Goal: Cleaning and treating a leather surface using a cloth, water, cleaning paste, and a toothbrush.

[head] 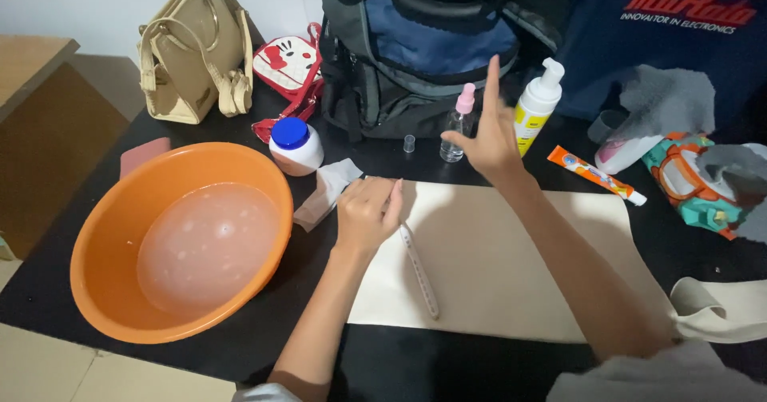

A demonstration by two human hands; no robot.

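Observation:
My left hand [367, 210] is closed around the upper end of a slim pale toothbrush [421, 278], whose handle trails toward me across a flat beige fabric bag [495, 266] on the black table. My right hand [489, 138] is lifted above the bag's far edge with its fingers spread and holds nothing. It hovers between a small clear spray bottle with a pink top [457, 130] and a white pump bottle [537, 106]. A tiny clear cap [409, 143] stands left of the spray bottle.
An orange basin [96, 290] of cloudy water fills the left side. Near it are a white jar with a blue lid [294, 146] and a crumpled wipe [327, 190]. Behind stand a beige handbag [196, 50], a dark backpack [423, 42] and an orange toothpaste tube [595, 176].

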